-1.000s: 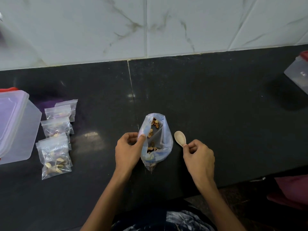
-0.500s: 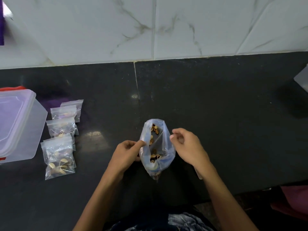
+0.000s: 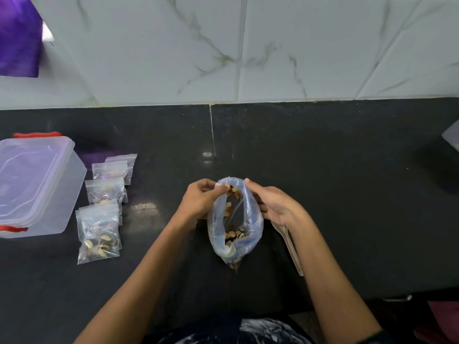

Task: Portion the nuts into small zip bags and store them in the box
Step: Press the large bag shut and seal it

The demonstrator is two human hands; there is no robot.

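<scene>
A bluish clear plastic bag of nuts point(image 3: 250, 232) lies on the black counter in front of me, its mouth held apart. My left hand point(image 3: 198, 199) pinches the left side of the rim. My right hand point(image 3: 275, 204) pinches the right side of the rim and also keeps a pale spoon point(image 3: 290, 247), whose handle sticks out below the palm. Several small zip bags of nuts point(image 3: 100, 232) lie in a row to the left. Beside them stands a clear plastic box point(image 3: 62, 194) with its lid on and red clips.
The black counter point(image 3: 347, 182) runs back to a white marble-tiled wall point(image 3: 273, 45). A second clear container's corner point(image 3: 452, 137) shows at the right edge. A purple object point(image 3: 17, 38) hangs at the top left. The counter's front edge is close to my body.
My right hand moved from beside the bag to its rim, with the spoon turned down under the palm. My left hand slid up along the rim. The bag's mouth is now held by both hands.
</scene>
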